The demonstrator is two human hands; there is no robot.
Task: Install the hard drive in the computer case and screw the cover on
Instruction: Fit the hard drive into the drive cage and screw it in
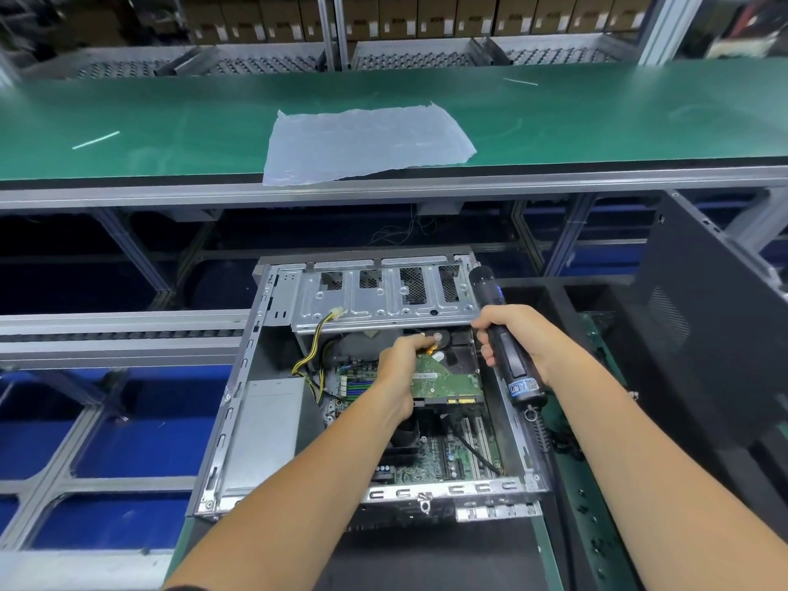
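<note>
The open computer case (pixel 239 403) lies flat in front of me, its motherboard exposed. A hard drive (pixel 452 379) sits circuit-board side up inside the case, just under the silver drive cage (pixel 383 300). My left hand (pixel 398 368) rests on the drive's left edge, fingers curled at its far corner; what they pinch is too small to tell. My right hand (pixel 518 339) grips a black electric screwdriver (pixel 505 360) held over the case's right wall, next to the drive. The black side cover (pixel 699 356) leans upright at the right.
A green conveyor belt (pixel 170 121) runs across behind the case, with a clear plastic bag (pixel 366 142) lying on it. Yellow and black power cables (pixel 315 351) loop inside the case at the left. Aluminium frame rails and blue bins lie to the left.
</note>
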